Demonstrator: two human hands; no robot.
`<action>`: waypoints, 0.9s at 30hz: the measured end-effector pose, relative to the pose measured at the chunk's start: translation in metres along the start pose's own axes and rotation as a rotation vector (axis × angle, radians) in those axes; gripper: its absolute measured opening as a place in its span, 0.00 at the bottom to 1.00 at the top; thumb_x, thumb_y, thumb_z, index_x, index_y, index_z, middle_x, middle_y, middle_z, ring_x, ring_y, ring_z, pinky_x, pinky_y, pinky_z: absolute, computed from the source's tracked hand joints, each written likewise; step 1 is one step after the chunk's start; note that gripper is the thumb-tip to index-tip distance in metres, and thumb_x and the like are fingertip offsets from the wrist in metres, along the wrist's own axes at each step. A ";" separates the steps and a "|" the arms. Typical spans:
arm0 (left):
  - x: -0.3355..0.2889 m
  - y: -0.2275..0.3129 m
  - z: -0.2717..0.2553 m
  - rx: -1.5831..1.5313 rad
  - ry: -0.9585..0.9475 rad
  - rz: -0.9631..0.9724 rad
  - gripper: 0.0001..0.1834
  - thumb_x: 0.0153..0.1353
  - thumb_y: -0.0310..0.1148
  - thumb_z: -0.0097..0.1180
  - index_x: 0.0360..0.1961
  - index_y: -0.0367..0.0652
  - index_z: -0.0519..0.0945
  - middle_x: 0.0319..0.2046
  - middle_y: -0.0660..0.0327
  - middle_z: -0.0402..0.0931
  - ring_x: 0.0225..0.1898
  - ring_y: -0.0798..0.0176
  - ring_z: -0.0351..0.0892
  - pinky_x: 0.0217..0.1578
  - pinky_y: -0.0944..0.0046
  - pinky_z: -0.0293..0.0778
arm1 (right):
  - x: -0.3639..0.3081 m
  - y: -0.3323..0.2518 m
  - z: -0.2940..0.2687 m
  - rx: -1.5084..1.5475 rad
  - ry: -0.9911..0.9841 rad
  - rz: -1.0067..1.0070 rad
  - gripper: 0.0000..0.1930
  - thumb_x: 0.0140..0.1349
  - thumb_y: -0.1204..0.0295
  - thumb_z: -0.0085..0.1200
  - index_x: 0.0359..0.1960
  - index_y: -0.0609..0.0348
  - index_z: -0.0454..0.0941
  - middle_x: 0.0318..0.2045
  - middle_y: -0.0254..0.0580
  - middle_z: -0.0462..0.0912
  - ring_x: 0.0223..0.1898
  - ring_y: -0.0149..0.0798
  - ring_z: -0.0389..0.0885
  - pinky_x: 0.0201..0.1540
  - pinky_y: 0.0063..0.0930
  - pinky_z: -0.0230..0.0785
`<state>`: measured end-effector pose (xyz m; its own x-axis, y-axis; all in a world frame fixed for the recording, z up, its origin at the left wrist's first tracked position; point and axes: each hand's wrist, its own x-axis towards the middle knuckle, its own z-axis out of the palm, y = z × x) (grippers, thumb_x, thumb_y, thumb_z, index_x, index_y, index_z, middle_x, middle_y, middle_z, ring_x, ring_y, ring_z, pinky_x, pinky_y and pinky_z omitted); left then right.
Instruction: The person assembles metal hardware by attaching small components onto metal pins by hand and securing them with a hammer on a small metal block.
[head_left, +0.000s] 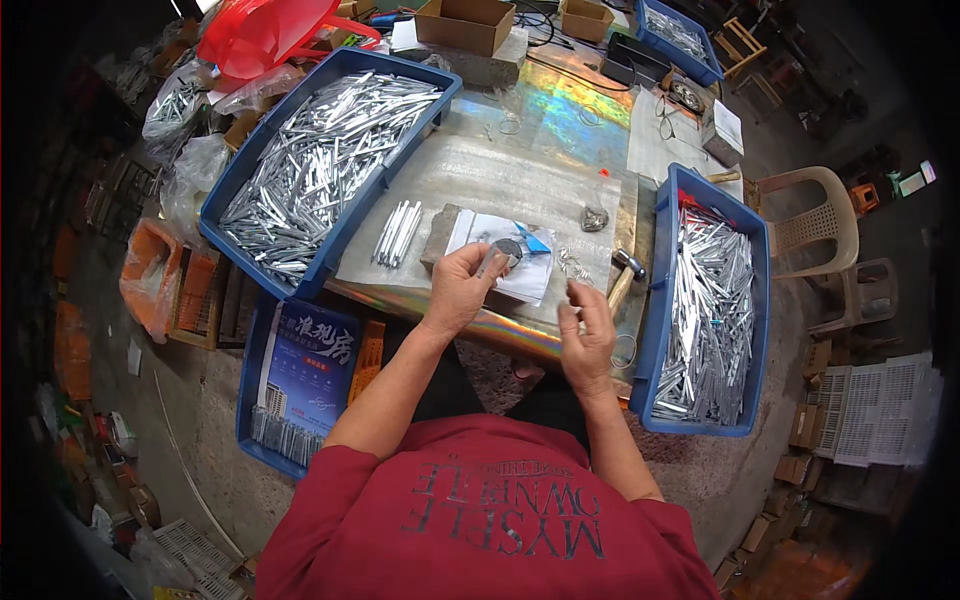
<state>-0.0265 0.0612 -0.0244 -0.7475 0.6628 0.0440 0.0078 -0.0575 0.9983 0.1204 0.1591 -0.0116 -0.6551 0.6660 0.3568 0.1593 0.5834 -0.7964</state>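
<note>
My left hand (462,288) is closed around a grey, round-ended piece (509,258) that may be a bundle of metal strips; its kind is not clear. Under it lies white paper (478,232) on a block, with a small blue piece (532,240) beside the held thing. To the right, my right hand (588,338) is raised with curled fingers, thumb near the forefinger; anything in them is too small to make out. A hammer (622,283) lies just beyond it. Small metal bits (572,265) are scattered nearby, and a row of silver strips (398,235) lies to the left.
Blue bins heaped with silver metal strips stand at left (325,150) and right (708,310). Below the left one is another blue bin (250,420) holding a printed sheet. Cardboard boxes (465,22) sit at the back; a plastic chair (810,215) stands at right.
</note>
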 end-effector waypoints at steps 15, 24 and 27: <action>-0.039 0.007 0.013 0.428 -0.189 0.274 0.06 0.45 0.24 0.51 0.27 0.37 0.72 0.21 0.54 0.72 0.26 0.53 0.72 0.26 0.63 0.67 | 0.004 -0.022 0.018 -0.040 -0.087 -0.476 0.08 0.44 0.76 0.53 0.29 0.62 0.73 0.22 0.41 0.71 0.24 0.42 0.68 0.26 0.30 0.61; -0.042 -0.005 0.008 0.521 -0.142 0.499 0.05 0.45 0.25 0.54 0.24 0.38 0.72 0.20 0.57 0.71 0.23 0.55 0.70 0.24 0.62 0.66 | -0.003 -0.026 0.017 0.205 -0.071 -0.047 0.06 0.51 0.73 0.50 0.24 0.64 0.73 0.19 0.40 0.73 0.22 0.34 0.70 0.25 0.23 0.62; -0.043 -0.003 0.005 0.519 -0.124 0.547 0.05 0.43 0.25 0.54 0.23 0.38 0.72 0.19 0.57 0.70 0.22 0.56 0.70 0.23 0.62 0.66 | -0.004 -0.021 0.017 0.473 -0.117 0.237 0.11 0.56 0.68 0.48 0.25 0.66 0.73 0.20 0.35 0.73 0.24 0.24 0.69 0.26 0.18 0.60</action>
<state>0.0093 0.0369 -0.0291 -0.4675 0.7218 0.5103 0.6896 -0.0633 0.7214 0.1070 0.1361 -0.0049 -0.7239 0.6818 0.1051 -0.0191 0.1324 -0.9910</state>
